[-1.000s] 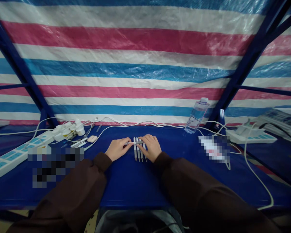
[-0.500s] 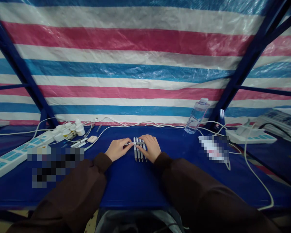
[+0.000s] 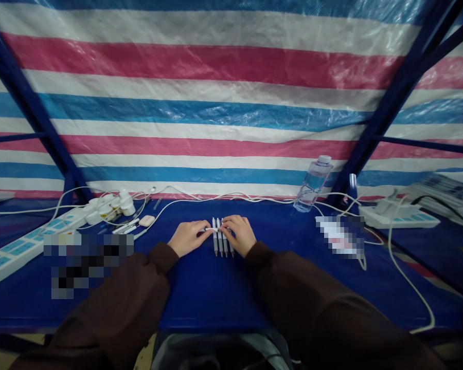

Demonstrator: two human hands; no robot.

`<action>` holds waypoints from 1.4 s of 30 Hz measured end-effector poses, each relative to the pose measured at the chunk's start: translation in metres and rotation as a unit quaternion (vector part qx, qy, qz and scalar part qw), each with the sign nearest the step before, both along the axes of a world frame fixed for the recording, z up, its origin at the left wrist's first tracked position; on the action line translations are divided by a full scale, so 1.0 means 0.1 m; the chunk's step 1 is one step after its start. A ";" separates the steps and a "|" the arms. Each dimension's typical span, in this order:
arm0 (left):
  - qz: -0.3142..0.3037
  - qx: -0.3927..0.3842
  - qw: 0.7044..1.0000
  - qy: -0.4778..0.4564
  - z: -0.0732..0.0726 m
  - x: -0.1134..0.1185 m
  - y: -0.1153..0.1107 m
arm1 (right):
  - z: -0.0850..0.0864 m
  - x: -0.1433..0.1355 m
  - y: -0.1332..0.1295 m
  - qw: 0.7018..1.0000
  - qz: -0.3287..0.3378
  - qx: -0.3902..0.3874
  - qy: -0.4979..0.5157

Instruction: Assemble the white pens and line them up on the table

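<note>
Several white and grey pens (image 3: 221, 246) lie side by side on the blue table, tips toward me. Across them, at about mid-length, a thin pale pen (image 3: 213, 229) is held crosswise between my hands. The fingers and thumb of my left hand (image 3: 190, 237) pinch its left end, just left of the row. My right hand (image 3: 238, 235) is closed on its right end, above the right side of the row, and hides part of the pens beneath. Both wrists are in dark brown sleeves.
At the left are a long power strip (image 3: 27, 245) with white plugs, a white case (image 3: 147, 221) and some pens. A clear bottle (image 3: 313, 186) stands at the back right, near another power strip (image 3: 405, 217). White cables (image 3: 231, 196) run along the back edge of the table (image 3: 212, 303).
The fingers of my right hand have drawn in to the right and curled round the end of the crosswise pen. My left hand has hardly moved.
</note>
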State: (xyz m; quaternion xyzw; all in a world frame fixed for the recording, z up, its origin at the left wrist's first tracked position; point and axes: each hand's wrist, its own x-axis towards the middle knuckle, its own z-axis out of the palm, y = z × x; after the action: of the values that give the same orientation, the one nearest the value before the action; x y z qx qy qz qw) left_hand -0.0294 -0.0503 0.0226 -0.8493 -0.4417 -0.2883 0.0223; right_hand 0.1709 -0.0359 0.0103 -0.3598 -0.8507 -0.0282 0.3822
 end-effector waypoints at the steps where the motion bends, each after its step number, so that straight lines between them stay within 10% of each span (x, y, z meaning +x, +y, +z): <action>1: 0.000 0.005 1.000 -0.003 0.00 0.00 0.00 | 0.00 0.00 -0.01 1.000 0.002 -0.004 -0.004; 42: 0.000 0.043 0.999 -0.016 0.00 0.00 -0.01 | 0.04 0.00 -0.04 1.000 -0.018 -0.002 -0.019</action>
State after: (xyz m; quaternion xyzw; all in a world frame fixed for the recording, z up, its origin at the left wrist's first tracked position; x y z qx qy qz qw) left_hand -0.0293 -0.0516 0.0227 -0.8426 -0.4292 -0.3211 0.0520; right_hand 0.1712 -0.0396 0.0142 -0.3749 -0.8514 -0.0403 0.3647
